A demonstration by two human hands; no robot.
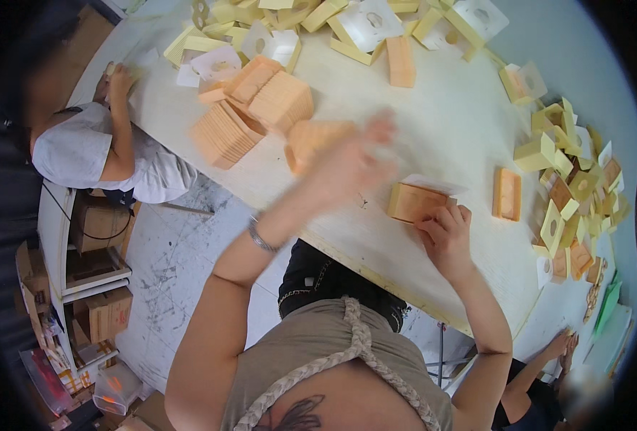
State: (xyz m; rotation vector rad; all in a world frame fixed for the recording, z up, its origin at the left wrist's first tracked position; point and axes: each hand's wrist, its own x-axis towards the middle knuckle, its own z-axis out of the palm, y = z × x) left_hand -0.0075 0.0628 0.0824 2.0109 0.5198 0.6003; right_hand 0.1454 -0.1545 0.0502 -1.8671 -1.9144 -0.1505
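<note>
My right hand (444,233) pinches the near right edge of a small yellow paper box (402,201), which lies on the table with its white flap raised at the far side. Inside the box an orange tray-like lining shows. My left hand (368,154) is over the table, left of and beyond this box, its fingers smeared by motion. Under and beside the left wrist lies a stack of nested orange trays (311,140). A single orange tray (507,194) sits to the right of the box.
More stacked orange trays (279,100) stand at the left of the white table (455,129). Yellow boxes (365,32) heap along the far edge, others (577,179) on the right. One person (81,144) works at the left, another (541,381) at the lower right.
</note>
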